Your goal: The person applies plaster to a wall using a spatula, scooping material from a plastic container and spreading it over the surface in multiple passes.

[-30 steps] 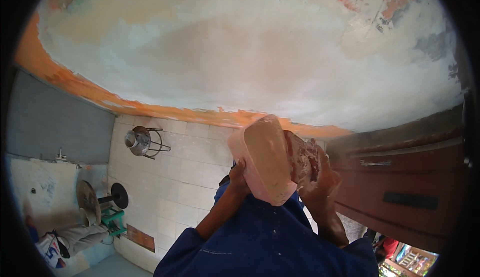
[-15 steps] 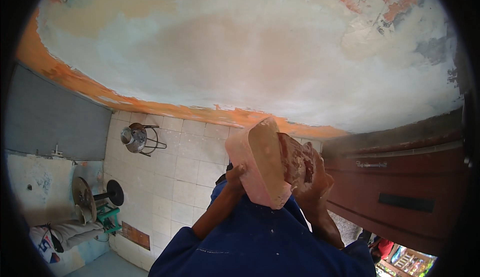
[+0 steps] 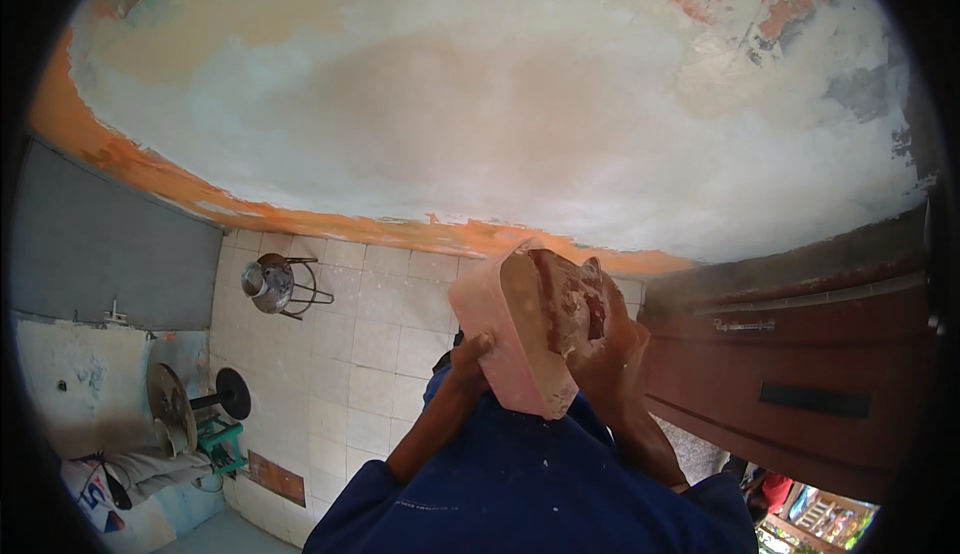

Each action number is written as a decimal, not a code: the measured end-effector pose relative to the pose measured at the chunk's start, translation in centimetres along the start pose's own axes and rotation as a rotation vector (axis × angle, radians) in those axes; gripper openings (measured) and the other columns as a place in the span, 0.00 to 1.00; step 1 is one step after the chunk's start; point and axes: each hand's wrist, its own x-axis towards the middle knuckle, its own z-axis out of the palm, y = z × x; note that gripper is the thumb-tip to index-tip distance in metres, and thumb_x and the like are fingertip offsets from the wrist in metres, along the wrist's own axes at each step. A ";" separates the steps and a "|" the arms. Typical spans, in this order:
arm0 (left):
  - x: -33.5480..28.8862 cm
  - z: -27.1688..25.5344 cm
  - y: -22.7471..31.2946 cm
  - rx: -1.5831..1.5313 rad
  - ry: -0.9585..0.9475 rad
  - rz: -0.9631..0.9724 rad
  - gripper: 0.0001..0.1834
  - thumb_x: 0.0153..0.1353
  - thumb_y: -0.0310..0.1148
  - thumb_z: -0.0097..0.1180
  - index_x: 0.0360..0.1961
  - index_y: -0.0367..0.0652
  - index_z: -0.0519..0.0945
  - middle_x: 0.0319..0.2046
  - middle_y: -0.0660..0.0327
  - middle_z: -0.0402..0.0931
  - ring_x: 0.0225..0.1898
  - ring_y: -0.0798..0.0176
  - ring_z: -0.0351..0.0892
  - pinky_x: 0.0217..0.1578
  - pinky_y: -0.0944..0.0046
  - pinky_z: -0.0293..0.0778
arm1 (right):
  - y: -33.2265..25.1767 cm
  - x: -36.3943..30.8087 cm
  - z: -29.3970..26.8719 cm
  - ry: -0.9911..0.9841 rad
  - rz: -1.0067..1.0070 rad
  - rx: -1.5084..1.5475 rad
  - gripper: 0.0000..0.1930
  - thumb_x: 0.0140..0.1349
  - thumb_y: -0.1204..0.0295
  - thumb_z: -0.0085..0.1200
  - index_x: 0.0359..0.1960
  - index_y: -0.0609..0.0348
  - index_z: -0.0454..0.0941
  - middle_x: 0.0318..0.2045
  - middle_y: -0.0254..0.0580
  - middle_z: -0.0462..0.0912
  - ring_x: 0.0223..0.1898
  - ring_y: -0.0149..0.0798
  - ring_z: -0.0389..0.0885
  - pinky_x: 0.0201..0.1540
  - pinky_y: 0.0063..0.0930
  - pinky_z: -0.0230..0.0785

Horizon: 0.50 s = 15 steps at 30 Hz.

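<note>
In front of my chest, my left hand (image 3: 473, 359) grips the near left side of a pink box-shaped tub (image 3: 482, 324), its thumb on the outer wall. The tub is tilted, with its tan, smeared face turned to the right. My right hand (image 3: 607, 359) is closed around a reddish-brown flat piece (image 3: 572, 299) coated with pale, wet-looking paste; its exact kind I cannot make out. The piece overlaps the upper right part of the tub's tan face and seems to touch it. Beyond the tub rises a wall (image 3: 430, 104) with whitish, patchy coating and an orange lower band.
A round stool (image 3: 283, 286) with a metal pot-like vessel (image 3: 255, 279) stands on the tiled floor (image 3: 345, 354) to the left. Farther left are a dumbbell-shaped stand (image 3: 190, 404) and a green frame (image 3: 222, 444). A brown door (image 3: 790, 354) is at right. A person in red (image 3: 772, 489) shows beyond it.
My right hand has moved left with the paste-coated piece, from beside the tub's right edge to over its tan face. My left hand and the tub have hardly moved.
</note>
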 end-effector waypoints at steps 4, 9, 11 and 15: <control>0.0 1.0 -0.5 -0.034 -0.028 -0.026 0.40 0.53 0.40 0.60 0.63 0.35 0.57 0.55 0.48 0.69 0.55 0.51 0.72 0.55 0.52 0.71 | 1.3 -0.3 1.4 -0.074 0.016 -0.036 0.24 0.55 0.80 0.54 0.56 0.67 0.69 0.35 0.54 0.83 0.35 0.44 0.85 0.37 0.27 0.76; 0.0 0.1 -1.0 -0.036 -0.015 -0.039 0.41 0.53 0.42 0.60 0.63 0.35 0.57 0.55 0.49 0.69 0.54 0.52 0.72 0.55 0.52 0.70 | -1.1 -0.2 -0.7 0.006 -0.001 0.003 0.20 0.58 0.81 0.52 0.53 0.72 0.69 0.34 0.59 0.82 0.33 0.49 0.85 0.33 0.32 0.78; 0.2 1.0 -0.4 -0.077 -0.034 -0.028 0.40 0.53 0.42 0.60 0.63 0.35 0.57 0.55 0.49 0.69 0.55 0.52 0.72 0.55 0.52 0.70 | -1.2 -0.2 -1.9 0.025 -0.018 0.018 0.20 0.58 0.80 0.52 0.53 0.72 0.69 0.34 0.59 0.82 0.32 0.48 0.85 0.32 0.31 0.78; 0.3 0.4 -0.2 -0.117 -0.068 0.001 0.40 0.54 0.42 0.60 0.63 0.34 0.57 0.55 0.48 0.69 0.55 0.52 0.72 0.56 0.52 0.70 | -1.3 -0.6 -3.1 -0.031 -0.007 -0.016 0.20 0.58 0.82 0.51 0.54 0.73 0.68 0.34 0.60 0.82 0.33 0.49 0.85 0.32 0.31 0.77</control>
